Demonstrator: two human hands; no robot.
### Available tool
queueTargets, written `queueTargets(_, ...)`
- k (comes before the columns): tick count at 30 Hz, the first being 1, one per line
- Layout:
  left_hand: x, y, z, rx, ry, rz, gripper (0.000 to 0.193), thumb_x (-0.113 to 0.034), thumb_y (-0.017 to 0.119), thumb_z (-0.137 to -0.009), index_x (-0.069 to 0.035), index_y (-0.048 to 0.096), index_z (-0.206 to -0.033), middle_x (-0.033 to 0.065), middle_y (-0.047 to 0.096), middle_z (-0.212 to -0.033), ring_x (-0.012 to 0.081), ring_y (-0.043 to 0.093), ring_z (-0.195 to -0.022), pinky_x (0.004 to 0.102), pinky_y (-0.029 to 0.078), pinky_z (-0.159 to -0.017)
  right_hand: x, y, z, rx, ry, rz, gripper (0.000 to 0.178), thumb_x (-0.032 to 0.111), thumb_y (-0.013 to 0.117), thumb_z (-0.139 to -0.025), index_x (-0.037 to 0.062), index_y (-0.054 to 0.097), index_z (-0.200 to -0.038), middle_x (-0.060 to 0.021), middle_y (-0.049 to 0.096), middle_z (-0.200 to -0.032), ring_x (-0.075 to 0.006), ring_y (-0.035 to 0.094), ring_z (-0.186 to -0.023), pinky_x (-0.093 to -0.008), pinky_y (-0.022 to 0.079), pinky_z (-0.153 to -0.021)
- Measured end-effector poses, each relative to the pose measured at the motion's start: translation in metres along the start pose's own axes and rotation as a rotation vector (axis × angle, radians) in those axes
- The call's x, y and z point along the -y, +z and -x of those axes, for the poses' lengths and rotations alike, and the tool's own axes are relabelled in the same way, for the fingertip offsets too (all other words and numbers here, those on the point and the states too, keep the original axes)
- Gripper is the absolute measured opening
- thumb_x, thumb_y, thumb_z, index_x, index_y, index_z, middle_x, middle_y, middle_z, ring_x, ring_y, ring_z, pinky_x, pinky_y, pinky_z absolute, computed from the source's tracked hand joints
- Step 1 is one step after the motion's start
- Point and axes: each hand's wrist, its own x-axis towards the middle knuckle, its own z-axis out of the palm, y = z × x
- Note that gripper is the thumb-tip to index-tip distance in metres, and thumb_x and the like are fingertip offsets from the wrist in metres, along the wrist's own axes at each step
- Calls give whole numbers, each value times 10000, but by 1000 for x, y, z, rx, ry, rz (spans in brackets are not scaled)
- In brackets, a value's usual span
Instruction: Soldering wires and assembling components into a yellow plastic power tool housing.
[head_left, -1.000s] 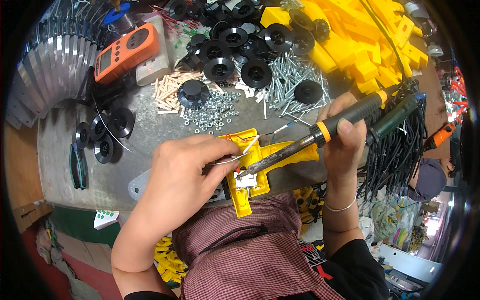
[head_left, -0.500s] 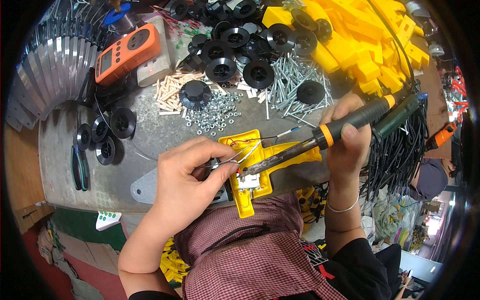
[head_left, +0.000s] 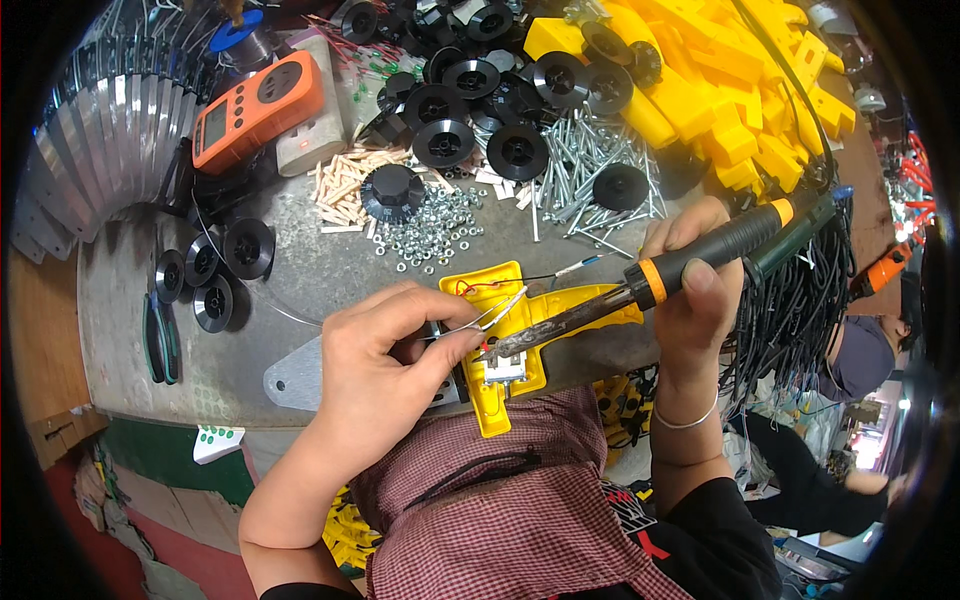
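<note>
My right hand (head_left: 695, 290) is wrapped round the black and orange handle of a soldering iron (head_left: 700, 250). The iron's dark tip reaches down to a small white-and-metal switch-like part (head_left: 506, 366) inside a yellow plastic housing half (head_left: 488, 410). My left hand (head_left: 385, 360) is closed in a pinch on a thin white wire (head_left: 515, 300) just beside the tip. A thin solder wire (head_left: 290, 314) also runs toward that hand; its end is hidden by the fingers. Red and black leads (head_left: 480, 285) lie in the housing's upper part. Under the left hand rests a flat metal blade (head_left: 293, 375).
Nuts (head_left: 425, 235), screws (head_left: 580, 170), black knobs (head_left: 518, 150) and yellow housings (head_left: 720, 90) are heaped behind. An orange meter (head_left: 255, 110), a solder spool (head_left: 240, 40) and pliers (head_left: 160, 338) are left. Black cables (head_left: 790, 320) hang right. Another person (head_left: 810, 470) is at far right.
The iron's tip and my left fingertips have shifted slightly right over the white part. At far right, another person's dark-clothed arm has come into view.
</note>
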Motion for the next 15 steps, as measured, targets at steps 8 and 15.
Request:
queueTargets(8,-3,0,2,3,-38,1,148,-46,789,-723,-13,708,-842,18,648,-784,41,537,-637,177,372,-527,0,-4,2,-51,0,8,453,416,686,-783,33,484,-917,-55,540,-769,-119,529,-698,-230,444,-646)
queueTargets(15,-1,1,1,-3,-6,7,137,-18,765,-728,-18,705,-850,19,644,-769,48,507,-594,195,368,-508,1,-6,1,-44,0,16,466,426,686,-781,33,481,-925,-63,543,-762,-118,530,-691,-228,442,-637)
